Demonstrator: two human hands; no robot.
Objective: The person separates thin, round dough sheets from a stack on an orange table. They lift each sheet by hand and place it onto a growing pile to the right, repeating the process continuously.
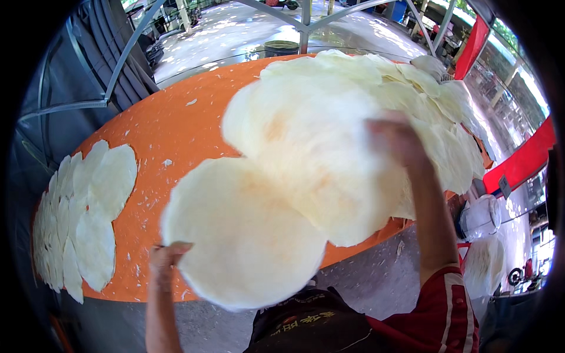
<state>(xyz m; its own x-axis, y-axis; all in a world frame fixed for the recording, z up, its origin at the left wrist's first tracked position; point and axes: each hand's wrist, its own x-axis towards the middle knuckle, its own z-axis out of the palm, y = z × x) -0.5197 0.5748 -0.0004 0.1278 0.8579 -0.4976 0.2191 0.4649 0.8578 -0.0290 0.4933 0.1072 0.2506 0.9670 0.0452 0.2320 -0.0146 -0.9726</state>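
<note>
My left hand [167, 258] pinches the left edge of a thin round off-white sheet [247, 238], which looks like rice paper. That sheet reaches past the near edge of the orange-covered table [176, 128]. Beyond it and to its right, more round sheets [304, 123] overlap it, some with faint orange patches. My right hand [390, 134], blurred by motion, is over the right part of these sheets. Whether its fingers hold a sheet edge cannot be made out.
Overlapping pale sheets [90, 212] lie at the table's left end. More sheets [423, 97] cover its far right part. Small white scraps dot the orange cover. A metal frame post [304, 26] and a dark tub [281, 48] stand behind. A clear plastic-lined container [481, 216] is at right.
</note>
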